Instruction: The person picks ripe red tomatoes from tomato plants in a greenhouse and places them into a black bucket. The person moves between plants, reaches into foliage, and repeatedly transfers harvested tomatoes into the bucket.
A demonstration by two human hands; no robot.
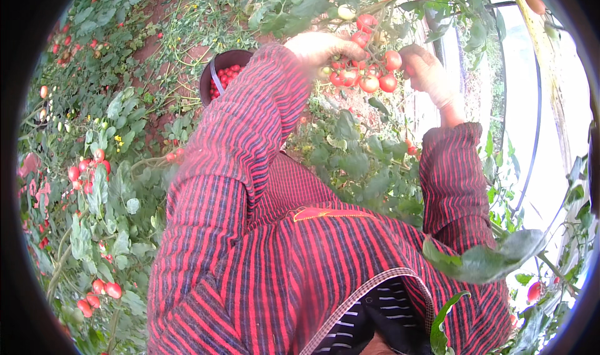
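A cluster of small red tomatoes (369,83) hangs from its stem at the upper right, between my two hands. My left hand (323,45) reaches in from the left, its fingertips among the tomatoes and partly hidden, so its grip is unclear. On the cluster's other side, my right hand (429,76) is curled, with a bit of red showing at its fingers that looks like a tomato. A pale unripe tomato (346,12) hangs above my left hand.
Beyond my left forearm, a dark bucket (206,81) with a pale handle holds many red tomatoes (226,77). Tomato plants crowd the left, with another red cluster (89,170). A broad leaf (487,256) lies close by my right arm. A yellowish pole (546,59) stands at right.
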